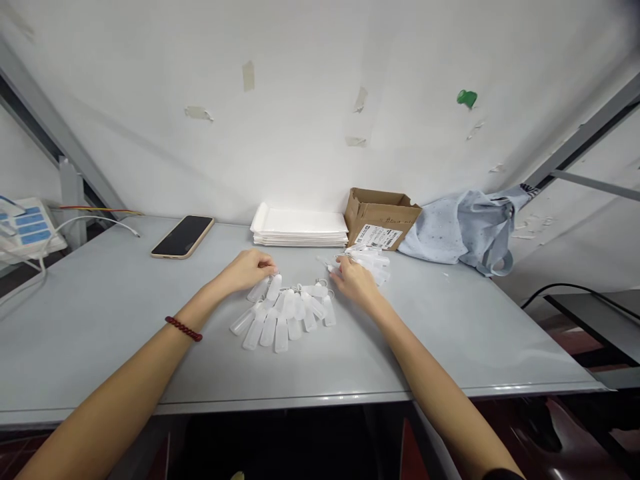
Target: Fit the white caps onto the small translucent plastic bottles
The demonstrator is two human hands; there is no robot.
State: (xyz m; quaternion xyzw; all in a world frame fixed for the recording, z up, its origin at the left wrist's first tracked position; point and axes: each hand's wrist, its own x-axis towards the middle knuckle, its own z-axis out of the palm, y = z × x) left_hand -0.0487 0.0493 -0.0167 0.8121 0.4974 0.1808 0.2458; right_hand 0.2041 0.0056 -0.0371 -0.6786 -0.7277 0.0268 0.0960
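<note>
Several translucent white plastic tag-like pieces point(281, 333) with small loops at their tops lie fanned out on the grey table point(210, 373). At the upper left of this fan, my left hand point(249, 269) pinches the top end of one piece point(274, 288) between thumb and fingertips. A second heap of similar pieces point(376, 259) lies to the right, in front of the cardboard box. My right hand point(356, 283) is at the left side of that heap, fingers curled in a pinch around a small piece point(331, 269), partly covered by the fingers.
Behind the pieces are a stack of white padded envelopes point(300, 227) and an open cardboard box point(385, 217). A light blue cloth bag point(460, 227) lies at right. To the left are a phone point(183, 237), a white cable point(100, 219) and a power strip point(30, 227).
</note>
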